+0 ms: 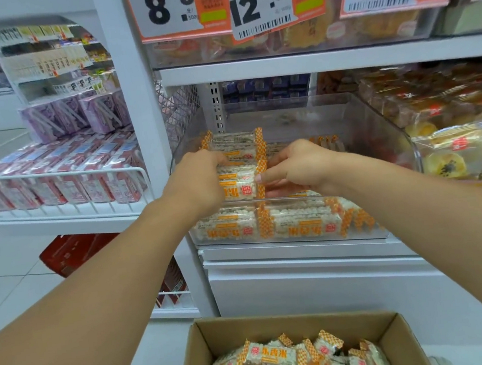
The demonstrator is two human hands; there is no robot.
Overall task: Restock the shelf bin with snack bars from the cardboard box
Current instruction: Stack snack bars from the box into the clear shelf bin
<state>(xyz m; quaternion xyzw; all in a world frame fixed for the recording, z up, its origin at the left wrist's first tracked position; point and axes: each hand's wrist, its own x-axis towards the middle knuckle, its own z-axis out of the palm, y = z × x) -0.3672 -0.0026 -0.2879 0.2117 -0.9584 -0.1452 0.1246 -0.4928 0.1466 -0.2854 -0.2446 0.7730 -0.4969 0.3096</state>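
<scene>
A clear plastic shelf bin [401, 138] holds several white puffed-rice snack bars with orange checked ends [303, 220]. Both my hands are inside the bin over a stack of bars [241, 182]. My left hand [198, 181] grips the stack's left side. My right hand [297, 167] holds its right end, with the thumb pressed on the orange edge. Below, at the bottom of the view, an open cardboard box [278, 325] is filled with more of the same bars [282, 359].
To the left, a white wire basket [54, 175] holds pink and purple drink cartons. Bagged pastries [461, 141] fill the bin on the right. Price signs [262, 1] hang on the shelf above. A red basket [71, 253] sits on the floor. My shoes show beside the box.
</scene>
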